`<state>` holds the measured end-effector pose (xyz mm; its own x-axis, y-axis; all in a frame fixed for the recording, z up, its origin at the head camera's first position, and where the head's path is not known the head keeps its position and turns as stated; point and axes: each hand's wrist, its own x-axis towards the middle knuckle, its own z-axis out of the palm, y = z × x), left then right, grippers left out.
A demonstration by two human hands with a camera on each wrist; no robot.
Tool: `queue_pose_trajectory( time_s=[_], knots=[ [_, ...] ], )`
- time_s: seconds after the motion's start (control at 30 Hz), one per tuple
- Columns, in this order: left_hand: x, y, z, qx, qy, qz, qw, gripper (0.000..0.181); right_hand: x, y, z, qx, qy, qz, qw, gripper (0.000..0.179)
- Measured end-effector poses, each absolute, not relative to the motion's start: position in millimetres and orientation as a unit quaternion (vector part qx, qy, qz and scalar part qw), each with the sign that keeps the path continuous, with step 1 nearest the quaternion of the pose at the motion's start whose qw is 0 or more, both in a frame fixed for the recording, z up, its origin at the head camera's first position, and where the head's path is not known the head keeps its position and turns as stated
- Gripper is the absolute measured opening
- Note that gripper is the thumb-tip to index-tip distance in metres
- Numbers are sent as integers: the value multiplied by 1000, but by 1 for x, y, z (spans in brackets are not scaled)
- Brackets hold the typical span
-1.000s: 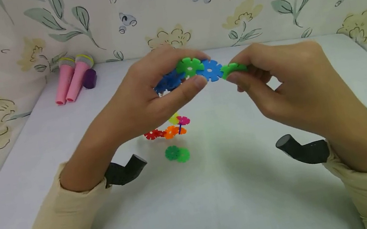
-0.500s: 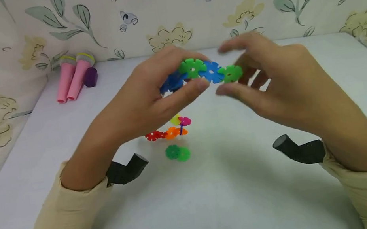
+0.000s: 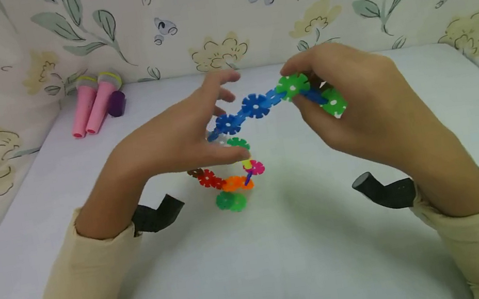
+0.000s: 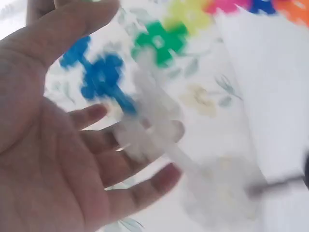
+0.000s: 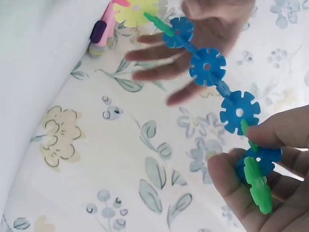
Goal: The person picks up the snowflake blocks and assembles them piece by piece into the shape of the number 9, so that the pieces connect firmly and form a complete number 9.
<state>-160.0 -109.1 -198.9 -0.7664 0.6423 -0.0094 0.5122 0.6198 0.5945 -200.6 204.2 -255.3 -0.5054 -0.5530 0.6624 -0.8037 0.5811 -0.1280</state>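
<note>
A chain of notched plastic flower discs is held up over the table. My right hand (image 3: 354,100) pinches a green disc (image 3: 293,87) between thumb and forefinger. Past that grip, a blue disc and another green disc (image 3: 333,102) lie in the curve of the hand. Blue discs (image 3: 255,106) slope down toward my left hand (image 3: 181,138), whose fingers are spread apart around the chain without gripping. In the left wrist view, blurred clear discs (image 4: 159,104) pass in front of its fingers. Red discs (image 3: 207,178), orange ones and a pink one (image 3: 255,167) hang lower.
Two green discs (image 3: 231,201) lie on the white table (image 3: 286,267). Two pink toy microphones (image 3: 94,107) and a purple piece (image 3: 117,103) stand at the back left. A floral cloth (image 3: 218,17) rises behind the table.
My left hand has let go of the chain and spread its fingers. My right hand released the end green disc and now pinches one further along, drawing the chain to the right.
</note>
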Motion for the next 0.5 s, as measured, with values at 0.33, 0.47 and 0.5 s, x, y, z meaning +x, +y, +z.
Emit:
queue_pose_trajectory(
  time_s=[0.33, 0.47, 0.5],
  knots=[
    [-196, -142, -208, 294, 900, 261, 189, 47, -165, 179, -210, 349, -853, 337, 193, 23],
    [-188, -139, -203, 293, 901, 257, 191, 58, -152, 157, -205, 340, -831, 421, 127, 18],
    [-187, -137, -203, 301, 897, 267, 185, 56, -151, 153, -207, 345, -822, 436, 121, 18]
  ],
)
